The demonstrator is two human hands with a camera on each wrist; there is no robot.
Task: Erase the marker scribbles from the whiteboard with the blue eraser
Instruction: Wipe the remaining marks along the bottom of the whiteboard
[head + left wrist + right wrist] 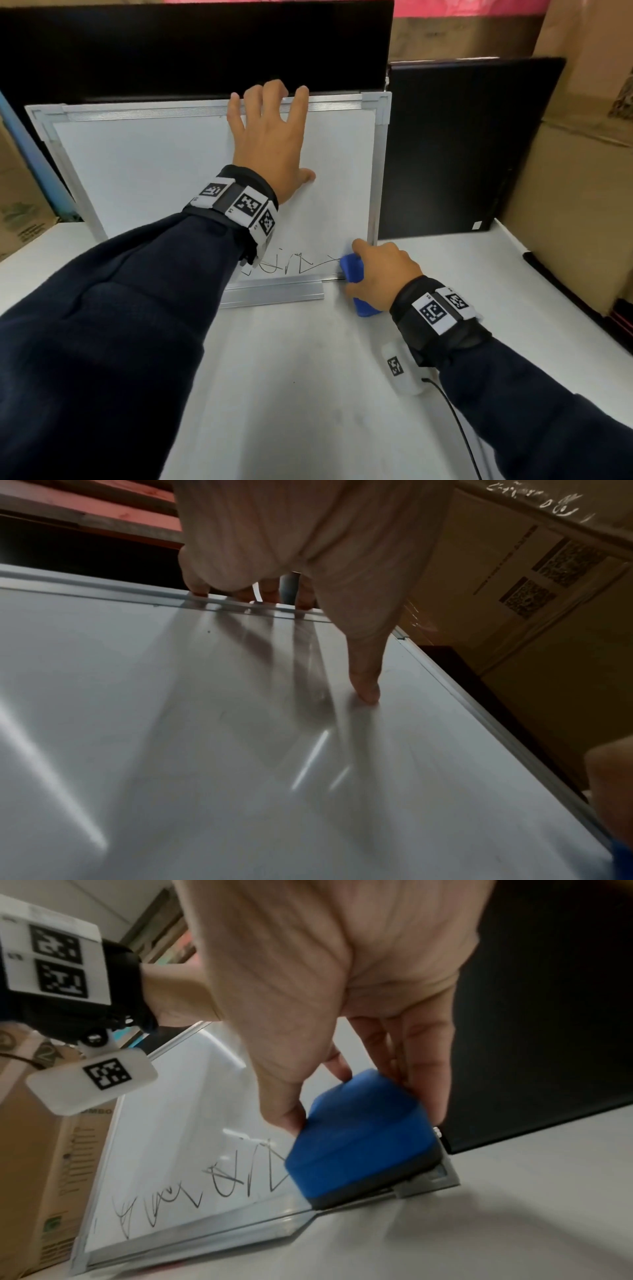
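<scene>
A silver-framed whiteboard [144, 171] leans upright on the white table. Black marker scribbles [294, 265] run along its bottom edge; in the right wrist view the scribbles [212, 1185] stretch left of the eraser. My left hand [270, 137] lies flat on the board, fingertips over the top frame and thumb [366, 685] on the surface. My right hand [380, 270] grips the blue eraser [352, 270] at the board's lower right corner. The eraser [359, 1137] has its dark felt side against the board.
An aluminium marker tray [274, 291] juts out under the board. A large black panel [191, 48] stands behind it and a second black panel [462, 147] to its right. Cardboard boxes [575, 171] close in the right side. A black cable [459, 421] trails from my right wrist.
</scene>
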